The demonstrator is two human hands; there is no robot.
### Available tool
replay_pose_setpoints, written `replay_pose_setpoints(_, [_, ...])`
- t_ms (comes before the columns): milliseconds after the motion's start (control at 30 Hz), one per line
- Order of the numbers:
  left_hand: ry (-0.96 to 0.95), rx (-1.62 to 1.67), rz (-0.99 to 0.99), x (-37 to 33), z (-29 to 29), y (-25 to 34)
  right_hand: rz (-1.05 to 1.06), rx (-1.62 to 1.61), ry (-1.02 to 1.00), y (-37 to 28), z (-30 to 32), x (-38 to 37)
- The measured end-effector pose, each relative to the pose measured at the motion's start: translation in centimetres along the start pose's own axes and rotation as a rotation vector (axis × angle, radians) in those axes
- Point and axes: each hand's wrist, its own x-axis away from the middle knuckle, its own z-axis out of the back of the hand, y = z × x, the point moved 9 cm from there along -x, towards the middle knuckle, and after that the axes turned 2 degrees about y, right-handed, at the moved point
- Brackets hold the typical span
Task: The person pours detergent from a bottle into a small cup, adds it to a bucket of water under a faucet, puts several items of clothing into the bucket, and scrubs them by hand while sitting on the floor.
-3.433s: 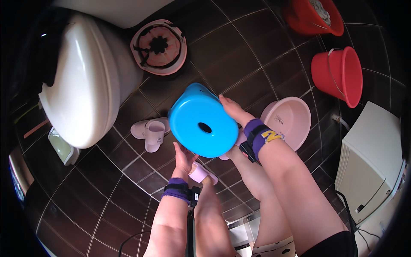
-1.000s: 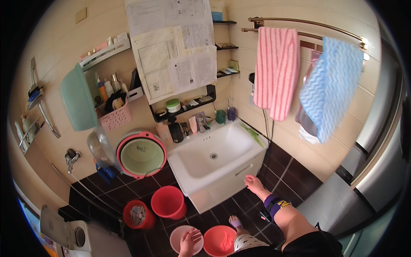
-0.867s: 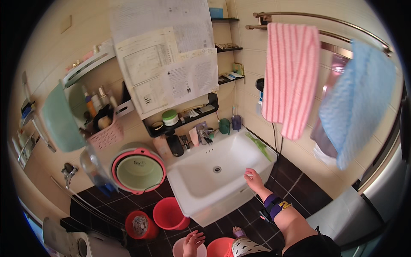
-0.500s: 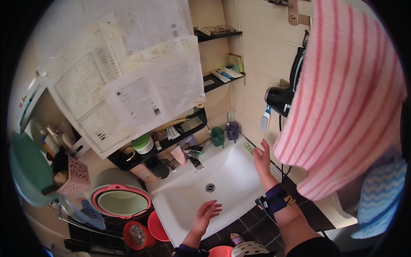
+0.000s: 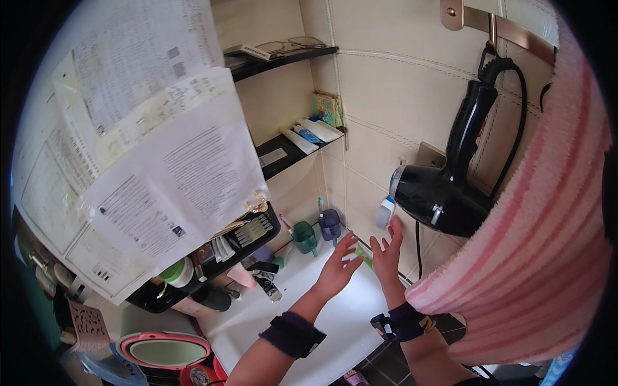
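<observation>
My left hand (image 5: 338, 267) reaches over the back right corner of the white sink (image 5: 309, 334), fingers apart and holding nothing. Close beside it, my right hand (image 5: 387, 252) is raised with its fingers spread, also empty. Just beyond the right fingertips hangs a small white and blue brush-like item (image 5: 385, 213), partly behind a black hair dryer (image 5: 444, 193) on the wall. Between the hands a green item (image 5: 364, 255) lies at the sink's corner, partly covered by them. A green cup (image 5: 303, 237) and a purple cup (image 5: 329, 224), each with a toothbrush, stand nearest my left hand.
A pink striped towel (image 5: 541, 270) hangs close on the right. Papers (image 5: 187, 186) cover the cabinet door on the left. Black shelves (image 5: 283, 64) hold glasses and tubes. A faucet (image 5: 267, 286) rises from the sink's back edge. A pink-rimmed basin (image 5: 166, 351) is at lower left.
Both hands have moved up and toward the back right corner, the left one much farther, so they are now close together. The view has shifted right, revealing more of the hair dryer.
</observation>
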Motion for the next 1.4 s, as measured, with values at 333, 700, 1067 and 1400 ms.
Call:
replay_pose_setpoints(333, [-0.014,-0.015,0.048,-6.3,-2.4,-1.3,-0.060,-0.124,-0.100,1.8,0.3,-1.2])
replay_pose_setpoints(700, [0.060,0.098,-0.032,-1.8,-2.5,1.3,0.142,-0.002,-0.035,-3.3,1.3,1.7])
replay_pose_setpoints(1067, [0.021,0.124,-0.134,0.8,-2.5,6.3,0.243,-0.252,0.030,-7.7,1.6,3.0])
replay_pose_setpoints(1400, [-0.008,0.044,-0.151,2.5,-2.6,8.4,0.025,-0.458,0.062,-5.2,1.8,4.2])
